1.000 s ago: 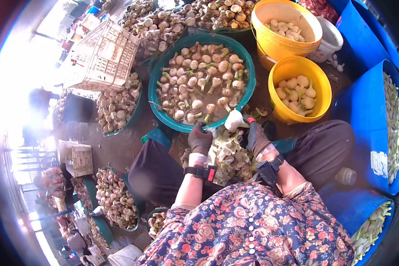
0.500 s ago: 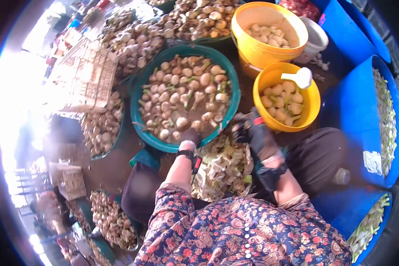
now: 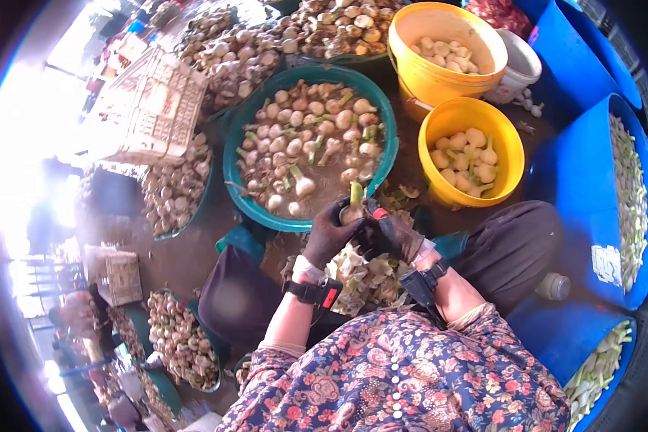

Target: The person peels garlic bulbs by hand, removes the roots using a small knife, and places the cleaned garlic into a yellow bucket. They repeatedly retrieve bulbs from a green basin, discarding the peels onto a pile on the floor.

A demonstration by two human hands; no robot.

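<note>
Over the front rim of a green tub [image 3: 232,183], my gloved left hand [image 3: 331,234] is closed around a garlic bulb [image 3: 352,214] whose cut green stem points up. My gloved right hand [image 3: 399,234] is closed and meets the bulb from the right. A small red piece shows at its fingers; what it grips is hidden. Many unpeeled bulbs lie in muddy water inside the tub. To the right, a yellow bucket [image 3: 515,162] holds several pale peeled bulbs. Below my hands lies a heap of peeled skins [image 3: 363,277].
A larger yellow bucket [image 3: 403,32] with peeled bulbs stands behind, beside a white bucket [image 3: 525,61]. Blue bins [image 3: 576,173] with green stems line the right. Piled garlic [image 3: 230,61] and a pale crate [image 3: 155,101] are at left. A person [image 3: 86,317] sits at far left.
My left hand has come out of the tub with a garlic bulb, and my right hand has moved left to meet it. The white peeled bulb above the yellow bucket's rim is gone from there.
</note>
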